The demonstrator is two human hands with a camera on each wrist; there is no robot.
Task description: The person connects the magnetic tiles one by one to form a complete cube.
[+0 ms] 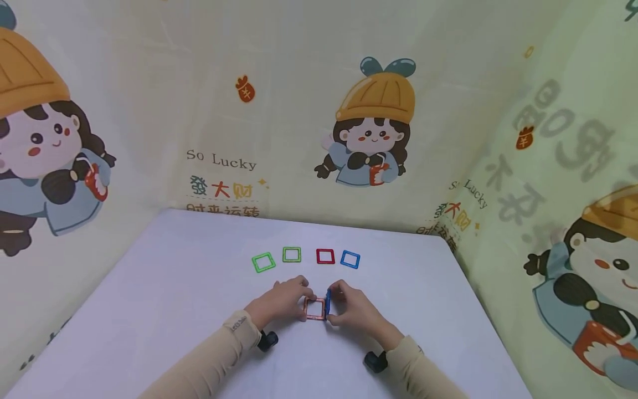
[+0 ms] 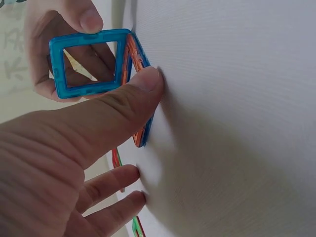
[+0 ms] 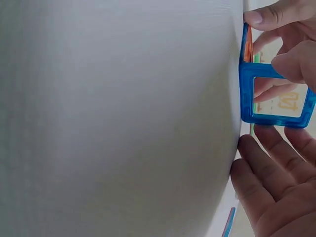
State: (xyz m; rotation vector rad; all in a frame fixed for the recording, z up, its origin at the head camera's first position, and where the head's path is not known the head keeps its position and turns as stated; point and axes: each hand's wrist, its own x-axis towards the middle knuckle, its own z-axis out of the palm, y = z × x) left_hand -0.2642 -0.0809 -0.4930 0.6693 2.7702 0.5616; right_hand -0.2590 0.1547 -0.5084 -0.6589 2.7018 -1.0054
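Note:
Square-framed magnetic tiles are at both hands. My left hand (image 1: 281, 302) pinches an orange magnetic tile (image 1: 315, 318) lying flat on the white table, its thumb on the near side. A blue edge shows along the orange tile's underside in the left wrist view. My right hand (image 1: 356, 307) pinches a blue magnetic tile (image 1: 327, 303) between thumb and fingers. That blue tile (image 2: 58, 66) stands upright along the orange tile's right edge, and its open square faces the left wrist view. In the right wrist view, the blue tile (image 3: 248, 94) has its lower edge at the table surface.
Behind the hands lie two green tiles (image 1: 266, 269), a red tile (image 1: 326, 262) and a blue tile (image 1: 349, 266) in a loose row on the white table (image 1: 199, 266). A printed cloth (image 1: 294, 127) hangs behind and beside the table. Black cameras (image 1: 268, 341) sit at both wrists.

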